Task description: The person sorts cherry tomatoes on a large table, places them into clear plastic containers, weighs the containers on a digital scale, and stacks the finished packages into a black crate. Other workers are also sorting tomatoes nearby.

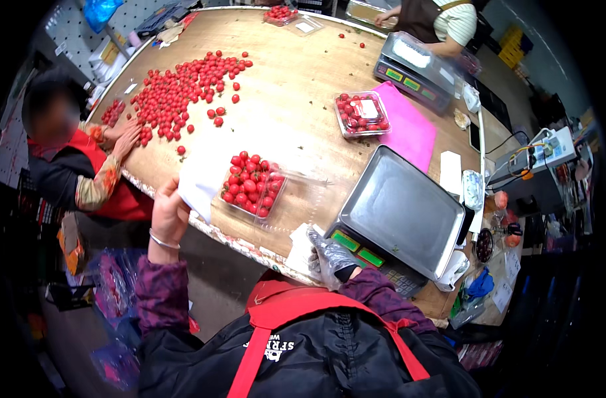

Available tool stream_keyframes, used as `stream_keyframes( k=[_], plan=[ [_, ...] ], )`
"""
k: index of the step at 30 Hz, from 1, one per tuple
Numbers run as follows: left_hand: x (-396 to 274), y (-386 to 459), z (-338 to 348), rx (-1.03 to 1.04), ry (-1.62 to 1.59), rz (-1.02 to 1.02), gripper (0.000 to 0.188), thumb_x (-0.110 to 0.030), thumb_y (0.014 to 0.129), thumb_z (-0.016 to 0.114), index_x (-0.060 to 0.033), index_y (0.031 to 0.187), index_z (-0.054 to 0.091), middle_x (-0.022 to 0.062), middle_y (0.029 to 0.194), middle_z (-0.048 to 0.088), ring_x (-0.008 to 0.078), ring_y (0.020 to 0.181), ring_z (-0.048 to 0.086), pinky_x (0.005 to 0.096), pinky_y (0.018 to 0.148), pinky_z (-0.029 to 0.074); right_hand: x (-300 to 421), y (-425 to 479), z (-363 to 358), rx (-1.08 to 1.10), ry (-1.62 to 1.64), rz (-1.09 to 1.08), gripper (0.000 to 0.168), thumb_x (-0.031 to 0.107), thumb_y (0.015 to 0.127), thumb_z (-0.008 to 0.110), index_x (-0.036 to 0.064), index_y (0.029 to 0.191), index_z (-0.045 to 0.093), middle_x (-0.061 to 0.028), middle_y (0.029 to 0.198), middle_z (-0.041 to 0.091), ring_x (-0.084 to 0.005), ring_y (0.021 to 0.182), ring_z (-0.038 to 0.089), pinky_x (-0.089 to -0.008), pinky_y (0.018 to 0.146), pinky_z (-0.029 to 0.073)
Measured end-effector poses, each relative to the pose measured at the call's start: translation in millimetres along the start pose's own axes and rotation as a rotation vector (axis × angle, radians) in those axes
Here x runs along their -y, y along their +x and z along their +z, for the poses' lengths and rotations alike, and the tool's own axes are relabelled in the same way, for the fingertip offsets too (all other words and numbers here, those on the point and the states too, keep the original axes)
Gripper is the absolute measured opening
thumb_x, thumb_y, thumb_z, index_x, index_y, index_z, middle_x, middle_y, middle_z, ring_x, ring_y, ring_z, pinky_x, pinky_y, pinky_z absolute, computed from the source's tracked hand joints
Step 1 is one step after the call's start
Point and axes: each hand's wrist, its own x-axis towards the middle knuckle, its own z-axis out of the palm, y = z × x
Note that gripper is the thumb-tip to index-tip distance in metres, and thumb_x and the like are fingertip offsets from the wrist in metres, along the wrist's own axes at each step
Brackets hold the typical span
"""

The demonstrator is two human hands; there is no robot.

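My left hand (169, 214), bare with a bangle at the wrist, grips a white paper sheet (198, 193) at the table's near edge. Right of that paper lies an open clear plastic clamshell filled with cherry tomatoes (248, 186), its lid (308, 196) folded out to the right. My right hand (330, 256), in a clear plastic glove over a dark one, rests on a stack of white paper (299, 248) beside the digital scale. The scale's metal pan (402, 211) holds nothing. Behind it, a closed clamshell of tomatoes (362, 115) stands partly on a pink cloth (411, 129).
Loose cherry tomatoes (178, 94) are heaped at the far left, where a co-worker's hands (126, 137) touch them. A second scale (412, 74) stands at the back right near another person. A power strip (554, 148) and cables sit at the right.
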Motion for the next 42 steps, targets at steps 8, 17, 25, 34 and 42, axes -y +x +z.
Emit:
stream_keyframes(
  k=[8,17,25,34,42],
  plan=[
    [26.8,19.1,-30.4,0.062,-0.064,-0.173,0.016,-0.005,0.092,0.056,0.0003,0.106,0.059,0.0084,0.101,0.066,0.0167,0.093,0.065,0.0296,0.084,0.052,-74.5,75.6,35.1,0.073,0.834,0.265,0.057,0.06,0.086,0.059,0.003,0.086,0.053,-0.0159,0.074,0.059,-0.0317,0.057,0.057,-0.0443,0.056,0.051],
    [8.8,13.0,-21.9,0.025,-0.062,-0.106,0.017,0.002,0.087,0.057,0.0008,0.103,0.061,0.009,0.099,0.067,0.0178,0.089,0.066,0.0311,0.082,0.053,-50.6,91.3,57.1,0.176,0.807,0.01,0.021,0.025,0.093,0.056,0.004,0.092,0.059,-0.0094,0.073,0.063,-0.0204,0.054,0.057,-0.0339,0.05,0.049],
    [-43.0,11.2,23.3,0.122,-0.133,0.221,0.034,-0.013,0.088,0.064,0.0005,0.118,0.056,0.0101,0.11,0.065,0.021,0.099,0.065,0.0349,0.092,0.051,5.8,10.5,-20.5,0.091,0.774,-0.482,0.024,0.029,0.089,0.061,0.008,0.101,0.059,-0.0029,0.069,0.057,-0.011,0.051,0.048,-0.026,0.044,0.036],
    [31.3,38.2,167.6,0.441,0.315,-0.044,0.008,-0.004,0.087,0.058,0.0023,0.087,0.062,0.003,0.082,0.063,0.0084,0.075,0.059,0.0219,0.068,0.046,-28.7,-79.0,-156.1,-0.432,0.534,-0.345,0.015,0.024,0.091,0.058,0.009,0.094,0.061,-0.0019,0.062,0.053,-0.013,0.049,0.05,-0.0255,0.042,0.037],
    [135.5,34.3,273.0,0.811,0.395,-0.081,0.008,-0.001,0.083,0.068,0.0022,0.09,0.065,0.0013,0.086,0.065,0.0079,0.077,0.06,0.0232,0.069,0.049,-65.0,-93.0,-197.2,-0.48,0.476,-0.332,0.022,0.022,0.088,0.062,0.002,0.098,0.06,-0.0043,0.062,0.056,-0.0137,0.049,0.054,-0.0282,0.042,0.04]
  ],
)
